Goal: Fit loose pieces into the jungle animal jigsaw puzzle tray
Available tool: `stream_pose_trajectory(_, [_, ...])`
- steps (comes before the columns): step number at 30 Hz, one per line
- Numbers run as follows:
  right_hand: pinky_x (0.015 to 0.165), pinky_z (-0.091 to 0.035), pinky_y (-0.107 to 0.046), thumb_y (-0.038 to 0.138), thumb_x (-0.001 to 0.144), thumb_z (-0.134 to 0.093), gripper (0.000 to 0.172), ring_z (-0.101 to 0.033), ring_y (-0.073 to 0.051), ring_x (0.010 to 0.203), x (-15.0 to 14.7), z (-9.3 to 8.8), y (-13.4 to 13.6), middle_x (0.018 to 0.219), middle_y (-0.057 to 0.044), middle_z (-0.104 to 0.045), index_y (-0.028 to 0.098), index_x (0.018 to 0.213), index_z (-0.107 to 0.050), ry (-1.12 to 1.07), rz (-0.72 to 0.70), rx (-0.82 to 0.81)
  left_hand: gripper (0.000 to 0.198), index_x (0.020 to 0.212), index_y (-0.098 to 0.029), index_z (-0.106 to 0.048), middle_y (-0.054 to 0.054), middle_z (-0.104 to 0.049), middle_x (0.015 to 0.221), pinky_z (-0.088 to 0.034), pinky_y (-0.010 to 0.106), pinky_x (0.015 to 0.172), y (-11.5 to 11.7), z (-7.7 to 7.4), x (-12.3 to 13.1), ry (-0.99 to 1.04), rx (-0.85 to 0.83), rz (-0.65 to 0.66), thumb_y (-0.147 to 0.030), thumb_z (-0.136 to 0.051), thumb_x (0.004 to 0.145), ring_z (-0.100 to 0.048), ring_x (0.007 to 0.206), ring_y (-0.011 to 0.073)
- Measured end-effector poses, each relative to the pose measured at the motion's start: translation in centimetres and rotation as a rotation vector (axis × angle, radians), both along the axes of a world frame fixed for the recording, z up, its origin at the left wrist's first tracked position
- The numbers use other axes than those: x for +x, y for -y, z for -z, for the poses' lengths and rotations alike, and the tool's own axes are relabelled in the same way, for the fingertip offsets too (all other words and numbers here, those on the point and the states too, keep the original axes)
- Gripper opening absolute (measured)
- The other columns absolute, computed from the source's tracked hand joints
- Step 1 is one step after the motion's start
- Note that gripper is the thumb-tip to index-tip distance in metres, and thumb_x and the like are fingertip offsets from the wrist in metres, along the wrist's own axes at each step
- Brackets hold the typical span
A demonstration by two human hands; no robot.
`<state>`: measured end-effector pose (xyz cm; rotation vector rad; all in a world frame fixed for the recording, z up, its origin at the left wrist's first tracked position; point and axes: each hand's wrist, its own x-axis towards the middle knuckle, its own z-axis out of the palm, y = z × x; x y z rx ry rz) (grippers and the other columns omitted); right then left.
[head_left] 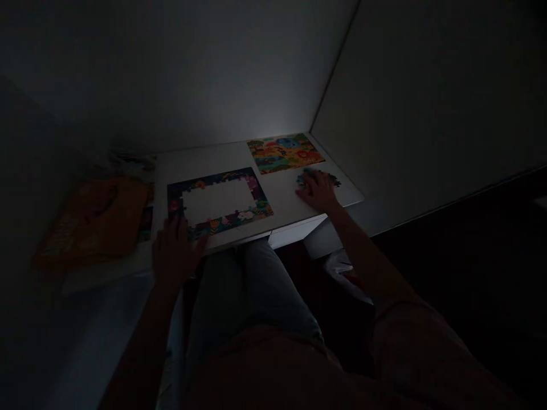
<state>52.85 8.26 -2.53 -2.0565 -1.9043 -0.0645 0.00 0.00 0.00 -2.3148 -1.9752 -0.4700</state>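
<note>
Your right hand (pixel 317 191) lies over the loose puzzle pieces (pixel 319 179) at the right of the tabletop (pixel 284 199), fingers curled; in this dim light you cannot tell whether it grips a piece. Your left hand (pixel 174 253) is open, fingers spread, at the near left corner of the puzzle border (pixel 220 179). The picture sheet (pixel 285 152) lies behind, and an orange package (pixel 92 222) lies to the left. Expect the pieces to be light, thin and stiff card, and likely to slide. Take 1 piece at a time by its edges, between fingertip and thumb. Avoid pushing the border, since its joined pieces may shift.
</note>
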Motion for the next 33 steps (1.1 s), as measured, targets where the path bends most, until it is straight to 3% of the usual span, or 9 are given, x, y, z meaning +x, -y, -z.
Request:
stream_pose_trajectory(4, [0.145, -0.043, -0.080, 0.059, 0.112, -0.072, 0.073, -0.059, -0.052, 0.172, -1.3, -0.4, -0.3, 0.183, -0.027, -0.066, 0.020, 0.173, -0.076, -0.060, -0.039, 0.051, 0.087, 0.184, 0.004, -0.056, 0.034, -0.050, 0.196, -0.040, 0.071, 0.152, 0.1, -0.4, 0.1, -0.032, -0.026, -0.022, -0.057, -0.047, 0.124, -0.044, 0.187, 0.0514])
stream_pose_trajectory(7, [0.142, -0.043, -0.083, 0.067, 0.106, -0.076, 0.083, -0.057, -0.054, 0.172, -1.0, -0.4, -0.5, 0.185, -0.027, -0.064, 0.023, 0.177, -0.072, -0.077, -0.035, 0.127, 0.087, 0.185, 0.003, -0.056, 0.034, -0.051, 0.195, -0.042, 0.071, 0.150, 0.1, -0.4, 0.0, -0.048, -0.028, -0.029, -0.057, -0.046, 0.124, -0.046, 0.185, 0.0528])
stream_pose_trajectory(11, [0.141, -0.038, -0.088, 0.079, 0.100, -0.080, 0.100, -0.049, -0.061, 0.177, -0.4, -0.2, -1.2, 0.191, -0.033, -0.057, 0.018, 0.178, -0.067, -0.067, 0.091, 0.171, 0.085, 0.187, -0.001, -0.054, 0.034, -0.049, 0.196, -0.041, 0.072, 0.150, 0.1, -0.2, -0.2, -0.036, -0.022, -0.010, -0.059, -0.046, 0.125, -0.043, 0.187, 0.0522])
stream_pose_trajectory(16, [0.136, -0.047, -0.078, 0.070, 0.102, -0.080, 0.070, -0.067, -0.054, 0.156, -0.3, -0.8, -1.9, 0.169, -0.030, -0.076, 0.021, 0.151, -0.080, -0.122, 0.002, 0.092, 0.086, 0.189, -0.003, -0.052, 0.033, -0.048, 0.197, -0.040, 0.076, 0.149, 0.2, -0.5, -0.2, 0.001, -0.041, -0.013, -0.061, -0.043, 0.126, -0.041, 0.188, 0.0536])
stream_pose_trajectory(19, [0.132, -0.050, -0.074, 0.066, 0.105, -0.078, 0.054, -0.067, -0.051, 0.151, -0.3, -1.3, -1.8, 0.159, -0.026, -0.079, 0.025, 0.139, -0.082, -0.136, -0.028, 0.090, 0.087, 0.193, -0.008, -0.049, 0.032, -0.046, 0.199, -0.040, 0.077, 0.149, 0.1, -0.5, -0.3, 0.014, -0.064, 0.000, -0.064, -0.045, 0.126, -0.039, 0.189, 0.0534])
stream_pose_trajectory(22, [0.132, -0.050, -0.074, 0.063, 0.111, -0.072, 0.056, -0.064, -0.052, 0.153, -0.2, -1.2, -1.6, 0.163, -0.028, -0.075, 0.021, 0.148, -0.080, -0.107, 0.021, 0.106, 0.085, 0.194, -0.012, -0.048, 0.029, -0.047, 0.199, -0.039, 0.074, 0.151, 0.1, -0.4, -0.3, 0.009, -0.064, -0.013, -0.064, -0.047, 0.126, -0.039, 0.190, 0.0496])
stream_pose_trajectory(25, [0.133, -0.049, -0.075, 0.062, 0.118, -0.063, 0.059, -0.061, -0.053, 0.156, -0.3, -0.8, -1.5, 0.168, -0.031, -0.070, 0.018, 0.155, -0.077, -0.067, 0.095, 0.126, 0.085, 0.187, -0.001, -0.053, 0.033, -0.049, 0.197, -0.040, 0.075, 0.150, 0.2, -0.4, -0.1, -0.003, -0.031, -0.021, -0.059, -0.046, 0.126, -0.041, 0.188, 0.0526])
stream_pose_trajectory(29, [0.130, -0.051, -0.078, 0.065, 0.119, -0.065, 0.058, -0.062, -0.056, 0.152, -0.3, -0.5, -1.7, 0.165, -0.032, -0.071, 0.017, 0.150, -0.079, -0.025, 0.199, 0.142, 0.088, 0.182, 0.004, -0.058, 0.034, -0.053, 0.194, -0.045, 0.077, 0.146, 0.2, -0.3, 0.2, 0.004, 0.004, -0.019, -0.062, -0.042, 0.125, -0.049, 0.183, 0.0549])
stream_pose_trajectory(33, [0.130, -0.055, -0.073, 0.056, 0.118, -0.068, 0.042, -0.067, -0.050, 0.146, 0.3, -0.7, -2.3, 0.157, -0.030, -0.076, 0.021, 0.136, -0.083, -0.067, 0.157, 0.166, 0.088, 0.182, 0.000, -0.060, 0.032, -0.054, 0.194, -0.045, 0.075, 0.147, 0.2, -0.1, 0.1, 0.034, 0.030, -0.015, -0.065, -0.041, 0.125, -0.050, 0.183, 0.0528])
